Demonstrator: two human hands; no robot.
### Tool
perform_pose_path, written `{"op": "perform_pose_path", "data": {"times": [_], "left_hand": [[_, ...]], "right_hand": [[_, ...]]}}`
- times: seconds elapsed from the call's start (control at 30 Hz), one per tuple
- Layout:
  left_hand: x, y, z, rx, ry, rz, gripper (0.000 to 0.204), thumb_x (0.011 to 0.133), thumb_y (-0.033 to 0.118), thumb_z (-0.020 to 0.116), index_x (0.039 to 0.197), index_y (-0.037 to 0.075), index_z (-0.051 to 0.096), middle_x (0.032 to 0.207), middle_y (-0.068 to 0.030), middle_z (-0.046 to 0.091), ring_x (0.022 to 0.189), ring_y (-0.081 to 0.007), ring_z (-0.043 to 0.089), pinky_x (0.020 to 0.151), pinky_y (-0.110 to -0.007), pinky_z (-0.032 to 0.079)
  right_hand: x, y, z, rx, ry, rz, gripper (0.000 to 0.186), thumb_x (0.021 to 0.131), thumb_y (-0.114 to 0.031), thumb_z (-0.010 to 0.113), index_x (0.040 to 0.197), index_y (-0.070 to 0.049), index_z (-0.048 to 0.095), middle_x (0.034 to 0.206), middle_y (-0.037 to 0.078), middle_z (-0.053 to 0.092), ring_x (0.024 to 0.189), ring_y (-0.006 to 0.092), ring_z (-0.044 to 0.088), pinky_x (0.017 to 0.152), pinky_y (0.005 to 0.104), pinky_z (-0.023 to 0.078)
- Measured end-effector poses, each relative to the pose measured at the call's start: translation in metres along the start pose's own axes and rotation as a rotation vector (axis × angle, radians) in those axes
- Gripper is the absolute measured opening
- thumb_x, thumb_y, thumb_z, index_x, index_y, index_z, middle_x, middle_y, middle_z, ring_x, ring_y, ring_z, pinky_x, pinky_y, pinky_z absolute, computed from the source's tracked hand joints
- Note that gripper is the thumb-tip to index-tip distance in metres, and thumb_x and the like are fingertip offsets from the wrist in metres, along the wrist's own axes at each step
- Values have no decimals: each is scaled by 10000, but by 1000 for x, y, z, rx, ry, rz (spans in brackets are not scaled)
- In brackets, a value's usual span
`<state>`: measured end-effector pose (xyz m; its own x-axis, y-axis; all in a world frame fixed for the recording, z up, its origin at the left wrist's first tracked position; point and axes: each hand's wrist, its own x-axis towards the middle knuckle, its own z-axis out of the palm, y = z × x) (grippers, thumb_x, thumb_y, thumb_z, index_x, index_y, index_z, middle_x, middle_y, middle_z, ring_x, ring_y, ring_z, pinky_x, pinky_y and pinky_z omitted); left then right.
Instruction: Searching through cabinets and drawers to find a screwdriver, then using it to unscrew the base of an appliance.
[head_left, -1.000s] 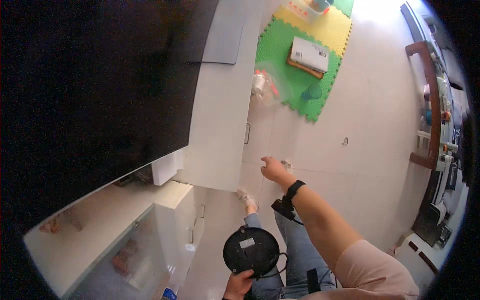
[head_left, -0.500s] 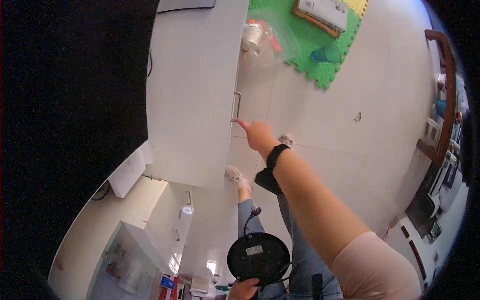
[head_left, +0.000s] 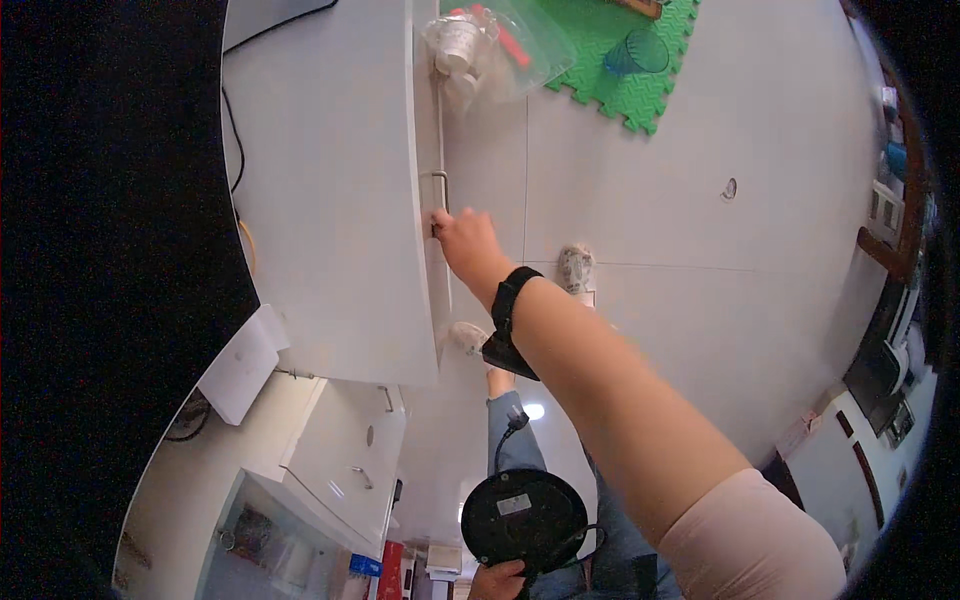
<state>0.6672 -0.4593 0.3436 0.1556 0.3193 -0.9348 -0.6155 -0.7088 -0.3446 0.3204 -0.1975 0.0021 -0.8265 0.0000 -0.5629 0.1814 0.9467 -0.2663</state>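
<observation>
Item: round black appliance base carried low; cabinet handle reached above.

Nearest, the left hand (head_left: 497, 580) is clenched on the rim of the black round base (head_left: 523, 518), its cord (head_left: 505, 440) trailing up over the knee. Farther out, the right hand (head_left: 468, 243), wrist banded in black, is closed about the lower end of the metal handle (head_left: 440, 195) at the white cabinet door's (head_left: 330, 190) edge. A straight, steady pull is advised, with the base kept level. Beyond, a clear bag (head_left: 495, 45) and green mat (head_left: 620, 60) are noted on the floor.
</observation>
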Motion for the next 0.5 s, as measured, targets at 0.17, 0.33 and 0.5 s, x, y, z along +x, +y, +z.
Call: {"op": "perform_pose_path", "data": {"times": [0.17,0.33,0.5], "left_hand": [[-10,1,121,41,-62,65,270,805,-59,544,1068,-35,596,890,-150,662,642,-239,655,520,-305,565],[-9,17,5,89,-256,-197,293,788,-56,565,1072,2,608,936,-126,661,665,-236,658,504,-301,554],[-19,-2,158,343,210,196,339,755,-8,630,1090,25,602,995,-91,648,721,-194,652,540,-305,552]], "right_hand": [[-8,14,10,94,27,51,123,838,-137,524,925,-160,607,954,-26,523,809,207,556,636,350,450],[-20,22,5,200,122,53,142,855,-144,500,981,-139,564,919,28,549,798,256,557,648,382,465],[-38,58,19,207,112,71,158,838,-122,500,987,-110,551,916,54,535,798,274,549,654,399,461]]}}
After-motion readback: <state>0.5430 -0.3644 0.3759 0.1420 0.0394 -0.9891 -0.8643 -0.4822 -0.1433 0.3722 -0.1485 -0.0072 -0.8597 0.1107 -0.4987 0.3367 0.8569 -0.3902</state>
